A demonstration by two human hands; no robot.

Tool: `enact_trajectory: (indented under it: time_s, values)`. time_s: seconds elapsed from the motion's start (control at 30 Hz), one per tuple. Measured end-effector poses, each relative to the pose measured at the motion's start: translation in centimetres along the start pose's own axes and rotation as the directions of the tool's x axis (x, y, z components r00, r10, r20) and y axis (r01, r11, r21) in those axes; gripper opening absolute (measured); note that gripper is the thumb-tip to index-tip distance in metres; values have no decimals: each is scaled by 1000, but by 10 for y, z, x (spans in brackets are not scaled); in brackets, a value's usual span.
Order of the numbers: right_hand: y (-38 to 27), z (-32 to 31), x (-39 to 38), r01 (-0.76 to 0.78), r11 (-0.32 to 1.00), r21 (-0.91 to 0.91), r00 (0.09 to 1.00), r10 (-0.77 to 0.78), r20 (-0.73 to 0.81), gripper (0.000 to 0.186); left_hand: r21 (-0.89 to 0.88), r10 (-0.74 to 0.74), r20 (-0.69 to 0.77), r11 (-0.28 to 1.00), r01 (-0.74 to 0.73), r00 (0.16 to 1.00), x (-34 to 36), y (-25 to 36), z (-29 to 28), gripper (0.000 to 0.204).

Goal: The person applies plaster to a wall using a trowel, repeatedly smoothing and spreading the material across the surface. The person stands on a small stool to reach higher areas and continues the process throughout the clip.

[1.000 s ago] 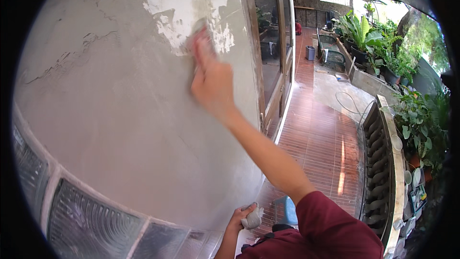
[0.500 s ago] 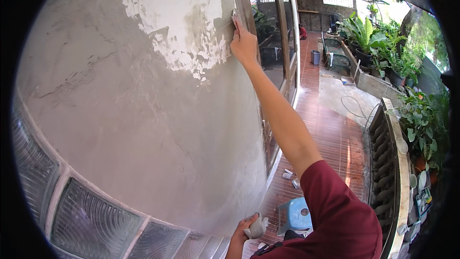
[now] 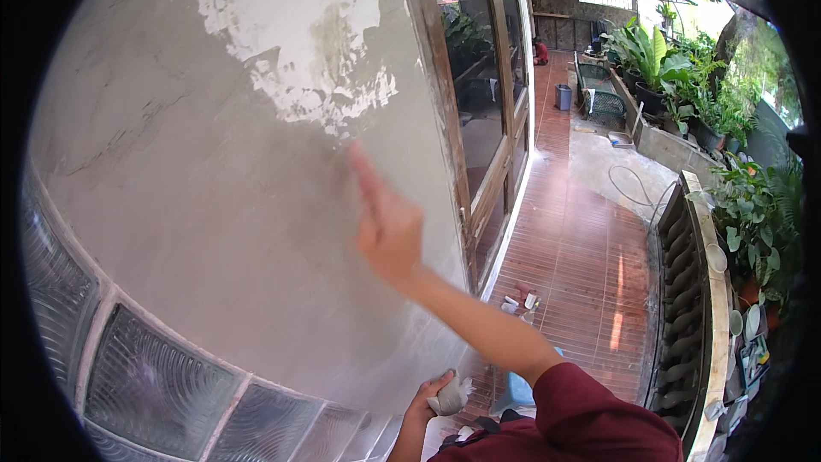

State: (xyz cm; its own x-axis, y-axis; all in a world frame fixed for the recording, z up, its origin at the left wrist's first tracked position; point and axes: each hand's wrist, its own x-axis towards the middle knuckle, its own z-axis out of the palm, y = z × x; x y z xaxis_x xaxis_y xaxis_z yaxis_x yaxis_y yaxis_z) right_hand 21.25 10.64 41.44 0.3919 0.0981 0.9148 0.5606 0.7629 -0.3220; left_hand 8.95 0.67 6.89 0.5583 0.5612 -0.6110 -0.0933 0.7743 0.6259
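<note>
In front of me stands a wall (image 3: 197, 231) coated in smooth grey plaster, with a rough white patch (image 3: 291, 34) near its top. My right hand (image 3: 393, 239), smeared by motion, is closed on a putty knife at the wall, below the white patch. A finger or the handle points up; the blade is too blurred to make out. Low down, near the wall's bottom edge, my left hand (image 3: 423, 398) is closed around a grey lump of putty in a crumpled plastic bag (image 3: 451, 395).
Glass blocks (image 3: 158, 376) run along the wall's lower edge. A wood-framed glass door (image 3: 479, 77) adjoins on the right. A blue stool (image 3: 516, 392) stands on the red tiled floor (image 3: 573, 265), partly behind my arm. A balustrade (image 3: 684, 291) and potted plants (image 3: 654, 77) line the right.
My right hand has swept down and left across the wall, away from the door frame. My left hand has shifted slightly, still holding the bagged putty.
</note>
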Motion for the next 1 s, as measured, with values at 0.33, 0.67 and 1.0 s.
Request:
enact_trajectory:
  time_s: [0.33,0.67,1.0]
  values:
    - [181,-37,139,-152,960,-236,984,124,-132,30,-323,-18,101,945,50,995,35,-36,18,45]
    - [200,6,137,76,970,-230,994,-93,-65,37,-459,37,147,888,35,988,64,-36,33,43]
    - [102,-19,56,-30,999,33,988,25,156,41,-299,156,-94,938,-177,983,62,-24,47,37]
